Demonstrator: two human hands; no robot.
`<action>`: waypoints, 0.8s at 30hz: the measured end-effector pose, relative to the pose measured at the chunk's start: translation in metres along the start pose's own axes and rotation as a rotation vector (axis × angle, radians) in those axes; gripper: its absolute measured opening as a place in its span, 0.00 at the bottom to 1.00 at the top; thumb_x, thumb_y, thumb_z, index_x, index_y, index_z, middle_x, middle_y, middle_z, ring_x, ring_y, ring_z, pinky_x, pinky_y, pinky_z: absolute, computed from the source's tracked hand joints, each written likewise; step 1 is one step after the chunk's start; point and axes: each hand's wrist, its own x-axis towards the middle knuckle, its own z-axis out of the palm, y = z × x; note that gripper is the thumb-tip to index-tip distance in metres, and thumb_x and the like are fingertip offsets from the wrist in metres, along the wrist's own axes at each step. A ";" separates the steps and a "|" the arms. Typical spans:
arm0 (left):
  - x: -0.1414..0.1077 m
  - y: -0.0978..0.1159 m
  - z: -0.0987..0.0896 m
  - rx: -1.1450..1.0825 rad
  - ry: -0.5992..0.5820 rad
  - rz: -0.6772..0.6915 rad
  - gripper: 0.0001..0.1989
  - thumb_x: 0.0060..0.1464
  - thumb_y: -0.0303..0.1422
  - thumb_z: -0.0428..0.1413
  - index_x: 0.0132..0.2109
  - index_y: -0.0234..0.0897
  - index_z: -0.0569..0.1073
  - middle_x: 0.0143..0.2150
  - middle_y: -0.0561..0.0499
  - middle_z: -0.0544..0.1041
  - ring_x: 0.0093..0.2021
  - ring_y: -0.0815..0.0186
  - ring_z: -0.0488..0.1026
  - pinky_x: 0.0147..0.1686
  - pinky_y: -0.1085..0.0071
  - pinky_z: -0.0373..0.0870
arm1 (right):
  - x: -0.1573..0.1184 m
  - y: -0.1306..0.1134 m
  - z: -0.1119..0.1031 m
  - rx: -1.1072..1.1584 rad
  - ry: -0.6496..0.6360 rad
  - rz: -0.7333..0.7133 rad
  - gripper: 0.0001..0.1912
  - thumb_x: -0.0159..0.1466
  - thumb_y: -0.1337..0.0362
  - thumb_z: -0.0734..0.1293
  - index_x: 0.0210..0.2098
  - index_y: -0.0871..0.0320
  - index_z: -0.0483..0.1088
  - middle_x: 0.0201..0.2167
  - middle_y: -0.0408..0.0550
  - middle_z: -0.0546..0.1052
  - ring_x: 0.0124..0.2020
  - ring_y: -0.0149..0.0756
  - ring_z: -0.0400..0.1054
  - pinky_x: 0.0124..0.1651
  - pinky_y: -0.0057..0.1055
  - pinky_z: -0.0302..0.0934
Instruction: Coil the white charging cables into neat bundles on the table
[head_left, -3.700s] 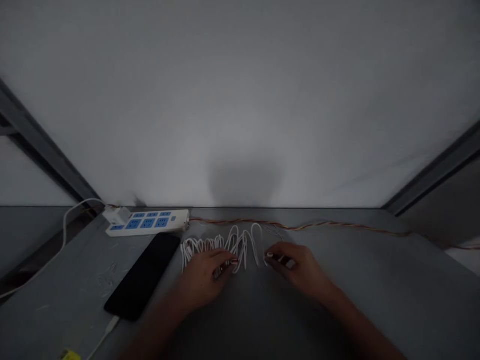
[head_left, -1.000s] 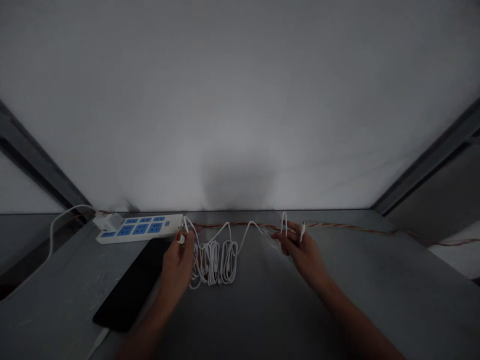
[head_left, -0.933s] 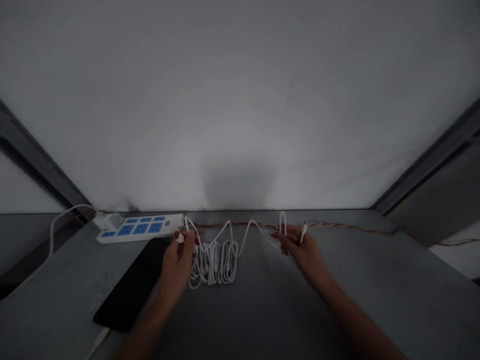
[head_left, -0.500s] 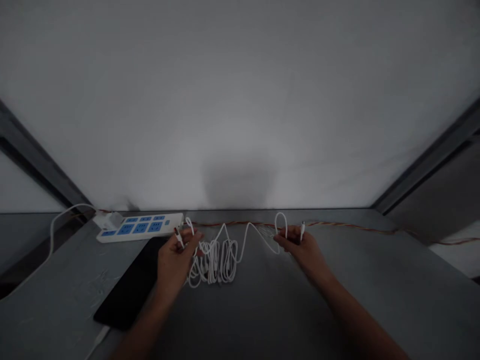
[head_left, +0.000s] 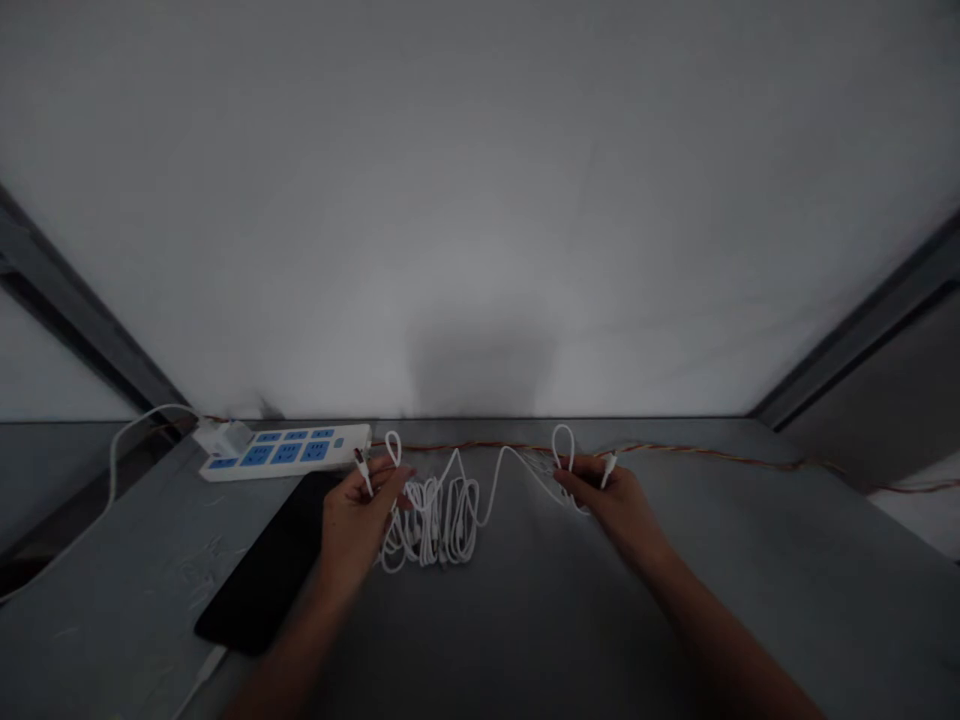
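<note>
A white charging cable (head_left: 491,505) runs slack in a zigzag between my two hands. My left hand (head_left: 361,515) is closed on one end, with a plug standing up between the fingers and a small loop rising above the thumb. On the other side my right hand (head_left: 611,500) pinches the opposite end; its plug points up and a loop stands over the fingertips. Several coiled white cables (head_left: 431,525) lie bundled on the table just right of my left hand, partly hidden by it.
A white power strip (head_left: 345,460) with blue sockets lies at the back left, a white charger (head_left: 223,438) plugged into it. A black tablet (head_left: 262,580) with a white cable attached rests beside my left forearm. Twisted reddish wire (head_left: 697,453) runs along the back near the pale wall (head_left: 480,200).
The loop in my left hand has become smaller and rounder, and the right-hand plug leans more to the right. Both hands keep their hold; the view has shifted slightly.
</note>
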 end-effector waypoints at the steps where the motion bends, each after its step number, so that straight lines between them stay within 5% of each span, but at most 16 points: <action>1: 0.001 -0.001 0.000 0.002 0.000 0.004 0.25 0.41 0.45 0.67 0.43 0.34 0.77 0.29 0.52 0.80 0.20 0.71 0.71 0.15 0.80 0.59 | 0.000 -0.001 0.000 0.000 0.003 -0.002 0.21 0.50 0.47 0.73 0.32 0.60 0.77 0.20 0.44 0.72 0.21 0.33 0.62 0.25 0.28 0.58; 7: 0.004 -0.009 -0.002 0.023 0.029 0.038 0.26 0.42 0.47 0.66 0.44 0.33 0.78 0.20 0.57 0.74 0.14 0.75 0.61 0.14 0.79 0.56 | 0.002 0.001 0.000 0.035 0.003 -0.024 0.22 0.50 0.46 0.74 0.30 0.60 0.75 0.19 0.44 0.72 0.20 0.32 0.62 0.24 0.29 0.59; 24: 0.007 -0.014 -0.004 0.056 0.009 0.092 0.25 0.43 0.47 0.65 0.43 0.33 0.79 0.22 0.55 0.75 0.19 0.72 0.66 0.18 0.77 0.58 | -0.001 -0.006 0.003 0.015 -0.031 -0.022 0.19 0.50 0.48 0.72 0.28 0.59 0.74 0.18 0.42 0.69 0.19 0.31 0.59 0.23 0.27 0.56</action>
